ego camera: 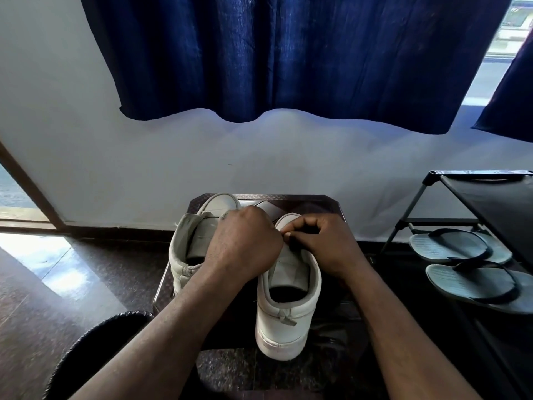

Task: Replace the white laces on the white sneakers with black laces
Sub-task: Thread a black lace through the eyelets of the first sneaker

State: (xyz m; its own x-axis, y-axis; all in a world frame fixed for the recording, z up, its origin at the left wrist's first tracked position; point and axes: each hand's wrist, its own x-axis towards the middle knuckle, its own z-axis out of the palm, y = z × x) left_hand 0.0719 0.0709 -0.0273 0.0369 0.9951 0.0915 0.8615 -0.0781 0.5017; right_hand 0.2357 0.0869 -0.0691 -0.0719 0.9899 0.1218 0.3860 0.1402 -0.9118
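Sneakers are filling the small table; a shoe rack is crowding its right, floor lying open left.

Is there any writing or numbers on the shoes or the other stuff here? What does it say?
None: no text can be read in this view.
Right sneaker: plain heel, no brand showing.
Left sneaker: no letters visible.
Flip-flops: no words visible.
Left hand and right hand, which pinches what looks like a white lace, hide the right sneaker's front.
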